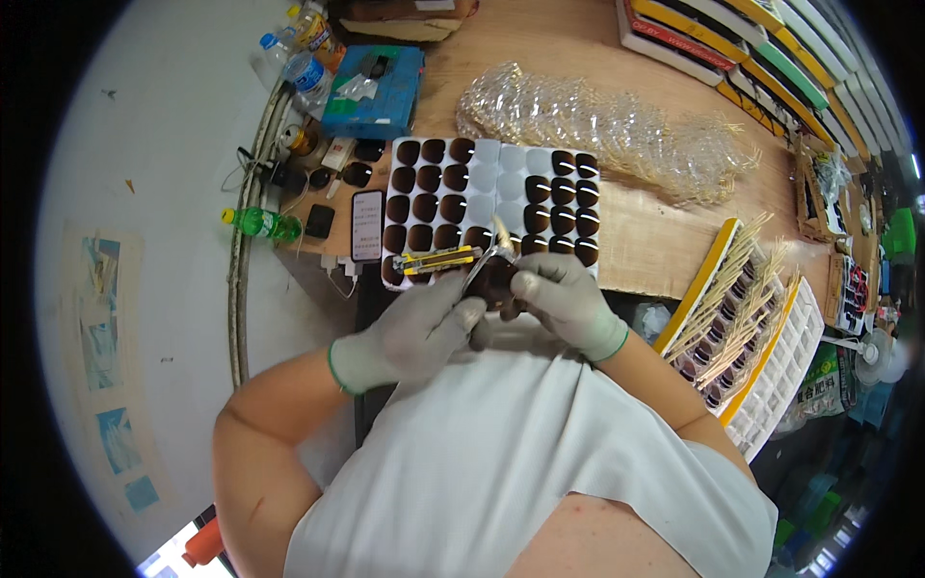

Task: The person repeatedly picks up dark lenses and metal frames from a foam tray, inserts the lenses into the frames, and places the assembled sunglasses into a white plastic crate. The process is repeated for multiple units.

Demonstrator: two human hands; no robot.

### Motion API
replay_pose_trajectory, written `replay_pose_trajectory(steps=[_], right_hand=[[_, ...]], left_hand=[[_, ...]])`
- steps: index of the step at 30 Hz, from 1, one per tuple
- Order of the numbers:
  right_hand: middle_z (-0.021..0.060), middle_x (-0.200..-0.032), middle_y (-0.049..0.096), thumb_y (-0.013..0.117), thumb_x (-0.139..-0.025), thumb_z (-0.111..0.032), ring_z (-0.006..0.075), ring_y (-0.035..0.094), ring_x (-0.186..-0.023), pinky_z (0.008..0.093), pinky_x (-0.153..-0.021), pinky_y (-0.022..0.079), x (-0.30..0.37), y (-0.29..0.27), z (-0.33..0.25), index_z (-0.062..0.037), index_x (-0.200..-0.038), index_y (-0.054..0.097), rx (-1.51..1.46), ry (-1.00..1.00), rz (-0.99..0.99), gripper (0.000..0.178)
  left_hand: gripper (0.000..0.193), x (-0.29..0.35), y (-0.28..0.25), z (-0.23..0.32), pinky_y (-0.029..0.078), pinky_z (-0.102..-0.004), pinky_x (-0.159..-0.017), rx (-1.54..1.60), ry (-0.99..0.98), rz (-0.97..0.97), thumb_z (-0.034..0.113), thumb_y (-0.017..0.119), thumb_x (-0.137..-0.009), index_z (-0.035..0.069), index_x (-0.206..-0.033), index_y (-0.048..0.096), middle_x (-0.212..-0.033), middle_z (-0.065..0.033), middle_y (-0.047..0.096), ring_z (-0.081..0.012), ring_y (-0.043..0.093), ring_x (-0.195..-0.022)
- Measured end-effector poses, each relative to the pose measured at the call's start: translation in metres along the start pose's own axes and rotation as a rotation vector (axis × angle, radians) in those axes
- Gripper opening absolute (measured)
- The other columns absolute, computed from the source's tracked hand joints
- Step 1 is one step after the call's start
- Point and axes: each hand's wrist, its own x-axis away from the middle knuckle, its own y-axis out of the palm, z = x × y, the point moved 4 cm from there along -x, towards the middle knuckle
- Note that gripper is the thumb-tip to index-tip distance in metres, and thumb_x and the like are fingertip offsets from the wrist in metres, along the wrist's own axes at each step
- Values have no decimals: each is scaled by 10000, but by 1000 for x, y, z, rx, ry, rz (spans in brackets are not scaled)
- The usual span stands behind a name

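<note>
Both my hands wear pale gloves with green cuffs and meet in front of my chest. My left hand point(419, 328) and my right hand point(567, 301) grip a pair of sunglasses point(495, 279) with dark brown lenses from either side. A pale, thin piece rises above the sunglasses; what it is, I cannot make out. Just beyond my fingers lies a white tray point(486, 180) bearing rows of dark brown lenses point(424, 206), with several pale slots in its middle. A yellow and black utility knife point(438, 260) lies across the tray's near left part, beside my left hand.
Clear spectacle frames with gold temples point(607, 130) lie in a long row behind the tray. Left stand a phone point(367, 226), a blue box point(374, 91), bottles point(262, 224) and loose lenses. At right, a yellow-edged tray point(708, 275) holds sunglasses; stacked boxes point(713, 43) stand far right.
</note>
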Motion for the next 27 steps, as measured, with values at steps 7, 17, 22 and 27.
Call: replay_pose_trajectory(steps=[7, 17, 22, 27], right_hand=[[48, -869, 690, 665, -979, -214, 86, 617, -776, 243, -717, 514, -24, -18, -43, 44, -1027, 680, 279, 62, -83, 263], [63, -927, 683, 712, -934, -151, 112, 628, -850, 268, -787, 523, -24, 30, 8, 52, -1038, 652, 115, 46, 33, 235], [64, -866, 668, 664, -963, -174, 118, 602, -787, 268, -729, 500, -28, 59, 51, 43, -1005, 655, 51, -32, 217, 222], [72, -881, 661, 610, -985, -180, 117, 586, -800, 262, -740, 490, -23, 90, 55, 58, -1048, 658, 13, -54, 319, 251]], left_hand=[[381, -18, -4, -19, 514, -266, -724, 151, 55, 13, 265, 421, -1094, -8, -1339, 525, -1071, -53, 661, -100, 630, -799], [378, 17, -48, -46, 532, -289, -646, -21, 214, 7, 257, 446, -1085, -38, -1302, 540, -787, -73, 688, -139, 665, -684], [286, 28, -72, -59, 516, -283, -568, -147, 273, -7, 196, 466, -1065, -50, -1133, 596, -683, -68, 653, -150, 645, -592], [254, 30, -82, -73, 519, -282, -566, 24, 71, -146, 181, 488, -1056, -47, -1066, 601, -665, -63, 646, -138, 637, -579]])
